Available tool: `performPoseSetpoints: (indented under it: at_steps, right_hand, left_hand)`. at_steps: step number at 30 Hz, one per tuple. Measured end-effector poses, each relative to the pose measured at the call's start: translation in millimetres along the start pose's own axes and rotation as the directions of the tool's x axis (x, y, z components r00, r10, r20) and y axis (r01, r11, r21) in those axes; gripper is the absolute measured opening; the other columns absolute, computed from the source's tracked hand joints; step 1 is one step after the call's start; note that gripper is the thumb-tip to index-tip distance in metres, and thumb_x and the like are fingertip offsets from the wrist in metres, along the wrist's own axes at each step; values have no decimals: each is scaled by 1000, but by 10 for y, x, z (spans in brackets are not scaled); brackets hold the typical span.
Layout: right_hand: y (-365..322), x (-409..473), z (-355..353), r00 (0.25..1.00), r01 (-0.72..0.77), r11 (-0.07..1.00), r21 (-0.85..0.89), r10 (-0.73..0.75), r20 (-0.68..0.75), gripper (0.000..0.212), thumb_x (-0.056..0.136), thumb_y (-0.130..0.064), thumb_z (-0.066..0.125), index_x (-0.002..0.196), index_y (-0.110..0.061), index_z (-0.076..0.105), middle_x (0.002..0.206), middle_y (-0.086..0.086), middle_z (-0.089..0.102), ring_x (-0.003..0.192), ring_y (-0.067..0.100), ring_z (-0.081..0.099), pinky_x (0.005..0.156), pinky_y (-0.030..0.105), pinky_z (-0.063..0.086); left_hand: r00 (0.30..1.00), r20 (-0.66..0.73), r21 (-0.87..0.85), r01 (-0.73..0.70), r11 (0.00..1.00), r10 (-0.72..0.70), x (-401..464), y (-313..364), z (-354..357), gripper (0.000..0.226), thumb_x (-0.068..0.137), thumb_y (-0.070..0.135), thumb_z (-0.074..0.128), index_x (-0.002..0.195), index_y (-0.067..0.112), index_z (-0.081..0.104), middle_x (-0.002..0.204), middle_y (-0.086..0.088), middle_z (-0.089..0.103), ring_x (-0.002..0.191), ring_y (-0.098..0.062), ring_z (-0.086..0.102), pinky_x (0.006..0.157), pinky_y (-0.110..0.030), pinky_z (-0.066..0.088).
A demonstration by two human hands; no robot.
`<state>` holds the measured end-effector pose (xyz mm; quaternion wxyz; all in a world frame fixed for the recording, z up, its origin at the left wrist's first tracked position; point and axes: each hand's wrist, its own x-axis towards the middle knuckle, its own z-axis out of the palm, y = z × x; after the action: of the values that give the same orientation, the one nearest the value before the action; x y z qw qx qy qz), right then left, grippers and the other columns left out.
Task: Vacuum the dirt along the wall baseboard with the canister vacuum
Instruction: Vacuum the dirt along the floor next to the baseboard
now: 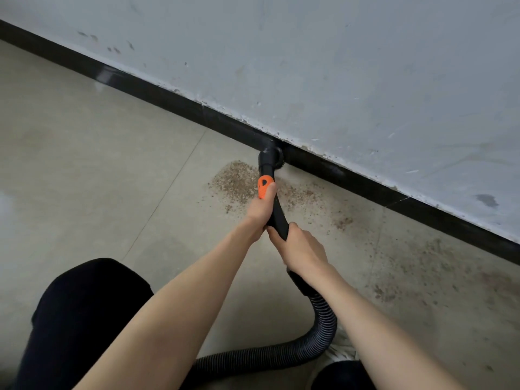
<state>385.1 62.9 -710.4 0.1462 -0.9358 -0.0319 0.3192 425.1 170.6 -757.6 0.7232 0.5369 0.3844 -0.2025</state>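
Note:
A black vacuum wand with an orange collar ends in a round brush nozzle that sits against the black baseboard. My left hand grips the wand just below the orange collar, thumb along it. Lower on the wand, my right hand grips it where the ribbed black hose begins. Brown dirt lies on the floor beside the nozzle, and more is scattered to the right along the baseboard. The canister itself is out of view.
The grey scuffed wall runs diagonally from upper left to lower right. Beige floor tiles spread to the left. My knees in black trousers are at the bottom, with the hose looping between them.

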Motion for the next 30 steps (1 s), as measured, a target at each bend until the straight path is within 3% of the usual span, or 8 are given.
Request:
performPoseSetpoints:
  at_steps: [5, 9, 13, 17, 23, 30]
  right_hand:
    - [-271, -124, 74, 980, 158, 986, -43, -151, 133, 51, 94, -65, 35, 100, -16, 48, 81, 5, 65, 67, 27, 65, 63, 36, 51]
    - [-443, -203, 204, 927, 268, 962, -54, -242, 285, 50, 94, -64, 37, 98, -16, 49, 74, 1, 60, 63, 24, 61, 59, 33, 47]
    - [-600, -234, 342, 875, 368, 925, -99, -308, 373, 49, 93, -66, 39, 90, -18, 47, 70, -2, 55, 66, 24, 58, 59, 32, 43]
    - [-666, -296, 504, 864, 389, 911, -136, -309, 398, 46, 93, -66, 39, 78, -22, 39, 68, -4, 50, 69, 25, 55, 59, 33, 39]
    - [-541, -341, 453, 898, 291, 952, -94, -238, 369, 50, 92, -67, 38, 91, -18, 49, 76, 1, 61, 74, 27, 64, 67, 35, 48]
    - [-27, -681, 589, 933, 180, 983, -42, -156, 325, 37, 92, -65, 38, 80, -31, 41, 68, -6, 57, 58, 17, 58, 52, 28, 39]
  left_hand:
    - [984, -177, -139, -44, 989, 19, -212, -138, -452, 51, 92, 53, 46, 110, 5, 50, 85, -6, 54, 79, -20, 55, 75, -33, 48]
    - [949, -313, -233, -33, 972, -43, -389, -365, -785, 51, 92, 53, 45, 115, 7, 48, 95, -8, 56, 89, -22, 57, 81, -35, 48]
    - [908, -399, -311, 0, 951, -130, -514, -564, -1061, 47, 92, 55, 43, 100, 10, 52, 91, -7, 59, 85, -22, 59, 80, -35, 49]
    - [906, -391, -346, 19, 938, -163, -574, -692, -1214, 59, 93, 55, 43, 122, 4, 49, 103, -13, 59, 93, -27, 58, 82, -36, 49]
    - [937, -314, -322, 47, 945, -153, -586, -610, -1025, 63, 93, 54, 43, 129, 2, 45, 112, -16, 59, 103, -30, 59, 84, -36, 49]
    - [952, -254, -178, 128, 976, -171, -809, -898, -604, 48, 94, 51, 44, 111, 6, 50, 100, -11, 57, 93, -26, 57, 87, -35, 47]
